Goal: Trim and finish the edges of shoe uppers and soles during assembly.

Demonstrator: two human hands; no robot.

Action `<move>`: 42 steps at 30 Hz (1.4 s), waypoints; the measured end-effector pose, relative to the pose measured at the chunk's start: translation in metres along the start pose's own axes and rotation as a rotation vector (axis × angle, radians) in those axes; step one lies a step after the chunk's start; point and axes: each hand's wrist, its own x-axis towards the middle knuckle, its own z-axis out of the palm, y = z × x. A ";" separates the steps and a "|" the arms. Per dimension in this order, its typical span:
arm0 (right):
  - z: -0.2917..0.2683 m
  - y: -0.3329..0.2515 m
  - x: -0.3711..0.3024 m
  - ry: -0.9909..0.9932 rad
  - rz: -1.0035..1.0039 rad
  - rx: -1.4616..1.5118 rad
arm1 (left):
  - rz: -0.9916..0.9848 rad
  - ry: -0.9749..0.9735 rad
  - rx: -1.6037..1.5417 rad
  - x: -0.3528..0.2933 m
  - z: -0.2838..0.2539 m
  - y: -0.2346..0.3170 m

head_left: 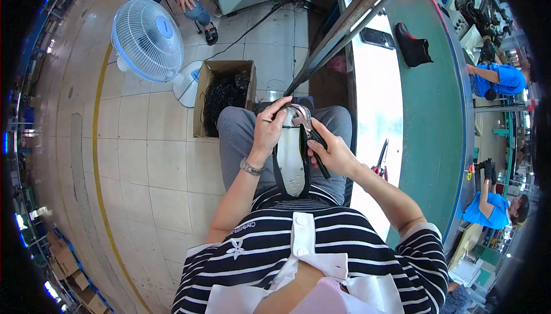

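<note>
Across my lap lies a shoe [291, 165], bottom up, with a pale underside and black upper material standing along its edges. My left hand [268, 131] is closed round its far end, the fingers pressing the black edge. Closed round the dark handles of metal pincers [301, 119] is my right hand [333, 152]. The pincers' jaws sit at the far end of the shoe, close to my left fingers; whether they grip the edge I cannot tell.
To my right, a white bench strip holds a phone [377, 38] and red-handled tools [381, 163]. A dark boot [413, 45] rests on the green conveyor belt [431, 142]. An open carton [252, 93] of black material and a fan [148, 39] stand ahead left. Other people sit nearby.
</note>
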 end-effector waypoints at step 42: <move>0.003 -0.010 0.025 0.237 -0.218 -0.830 | -0.060 -0.125 0.111 0.006 -0.018 0.000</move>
